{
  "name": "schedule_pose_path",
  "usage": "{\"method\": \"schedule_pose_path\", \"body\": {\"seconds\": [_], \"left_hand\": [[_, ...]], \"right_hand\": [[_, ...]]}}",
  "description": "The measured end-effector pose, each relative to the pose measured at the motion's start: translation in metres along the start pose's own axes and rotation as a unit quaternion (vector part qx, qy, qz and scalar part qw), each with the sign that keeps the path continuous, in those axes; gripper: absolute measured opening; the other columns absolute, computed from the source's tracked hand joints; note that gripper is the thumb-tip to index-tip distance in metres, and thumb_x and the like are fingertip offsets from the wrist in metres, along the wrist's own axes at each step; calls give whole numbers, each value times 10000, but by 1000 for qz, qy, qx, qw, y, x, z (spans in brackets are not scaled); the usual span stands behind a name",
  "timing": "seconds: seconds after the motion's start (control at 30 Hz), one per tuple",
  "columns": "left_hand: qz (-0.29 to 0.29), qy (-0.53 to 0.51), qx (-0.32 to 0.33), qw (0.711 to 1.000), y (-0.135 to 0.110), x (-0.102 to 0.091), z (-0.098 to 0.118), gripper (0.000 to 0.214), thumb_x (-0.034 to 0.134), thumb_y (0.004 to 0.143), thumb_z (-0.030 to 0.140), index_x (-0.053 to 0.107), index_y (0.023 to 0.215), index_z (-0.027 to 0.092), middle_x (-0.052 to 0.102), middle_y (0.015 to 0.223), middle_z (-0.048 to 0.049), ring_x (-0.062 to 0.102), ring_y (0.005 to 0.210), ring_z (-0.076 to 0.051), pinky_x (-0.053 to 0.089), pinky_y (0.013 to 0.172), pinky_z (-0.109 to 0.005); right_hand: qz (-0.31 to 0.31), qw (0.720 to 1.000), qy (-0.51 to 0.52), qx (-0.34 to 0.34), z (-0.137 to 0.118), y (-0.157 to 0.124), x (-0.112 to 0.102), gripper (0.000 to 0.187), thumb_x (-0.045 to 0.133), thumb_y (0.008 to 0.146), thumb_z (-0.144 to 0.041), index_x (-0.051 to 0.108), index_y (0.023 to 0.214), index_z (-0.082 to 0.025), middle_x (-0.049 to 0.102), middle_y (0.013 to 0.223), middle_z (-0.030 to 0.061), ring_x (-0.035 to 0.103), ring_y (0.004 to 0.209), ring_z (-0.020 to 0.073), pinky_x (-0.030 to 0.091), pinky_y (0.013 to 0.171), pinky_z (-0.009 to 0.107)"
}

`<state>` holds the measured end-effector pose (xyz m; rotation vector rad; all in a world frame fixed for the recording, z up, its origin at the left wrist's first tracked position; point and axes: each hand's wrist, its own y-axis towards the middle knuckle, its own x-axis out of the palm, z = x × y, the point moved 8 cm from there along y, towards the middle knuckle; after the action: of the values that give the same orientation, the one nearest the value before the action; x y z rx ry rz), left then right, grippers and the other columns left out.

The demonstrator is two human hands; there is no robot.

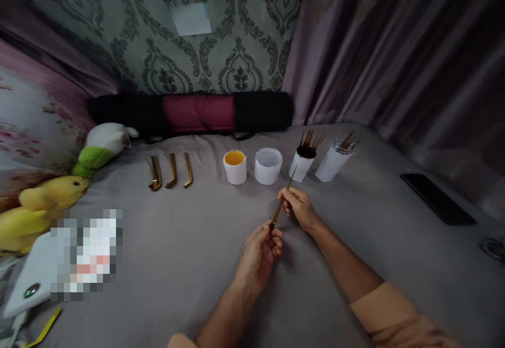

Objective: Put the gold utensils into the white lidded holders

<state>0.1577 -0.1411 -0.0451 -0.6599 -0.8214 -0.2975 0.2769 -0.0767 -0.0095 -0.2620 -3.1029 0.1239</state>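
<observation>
Between my two hands a slender gold-coloured stick (278, 211) slants up and to the right, its thin tip in front of a white-wrapped container. My left hand (260, 251) is closed around its lower end. Higher up, my right hand (300, 207) pinches the same stick between thumb and fingers. The lower end is partly hidden in the left hand, and the exact kind of stick is unclear. Just beyond my right hand stands the white-wrapped container (302, 168), with several brown sticks (311, 140) rising from its dark mouth.
Further right leans a white-wrapped jar (333, 164) with thin sticks. Left of centre are a white cup (268, 166) and a yellow-lined cup (235, 170). Gold-coloured pieces with bent ends (171, 172) lie in three groups. A black phone (437, 198) and plush toys (43, 206) flank the grey cloth.
</observation>
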Motion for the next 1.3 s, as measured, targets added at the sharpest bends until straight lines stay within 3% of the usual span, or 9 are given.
{"method": "schedule_pose_path", "body": {"seconds": [0.3, 0.5, 1.3], "left_hand": [[9, 15, -25, 1000, -4, 2, 0, 223, 540, 771, 234, 535, 959, 114, 545, 727, -34, 479, 554, -71, 349, 499, -187], [18, 13, -46, 999, -4, 1, 0, 172, 528, 773, 194, 545, 923, 112, 541, 713, -28, 470, 536, -62, 344, 487, -180], [23, 4, -53, 998, -3, -4, -2, 128, 543, 762, 202, 523, 863, 125, 553, 721, -34, 493, 551, -74, 356, 491, -189]], "right_hand": [[-10, 1000, -24, 5, -1, -1, 0, 316, 463, 768, -466, 560, 727, -168, 388, 485, -59, 349, 389, 55, 285, 368, 178], [3, 999, -33, -27, -10, 3, -10, 327, 456, 772, -468, 594, 807, -173, 428, 522, -42, 374, 415, 58, 309, 379, 178], [98, 992, -22, -79, -51, 13, -48, 306, 516, 737, -461, 605, 802, -176, 506, 614, -19, 418, 436, 54, 303, 376, 191]]}}
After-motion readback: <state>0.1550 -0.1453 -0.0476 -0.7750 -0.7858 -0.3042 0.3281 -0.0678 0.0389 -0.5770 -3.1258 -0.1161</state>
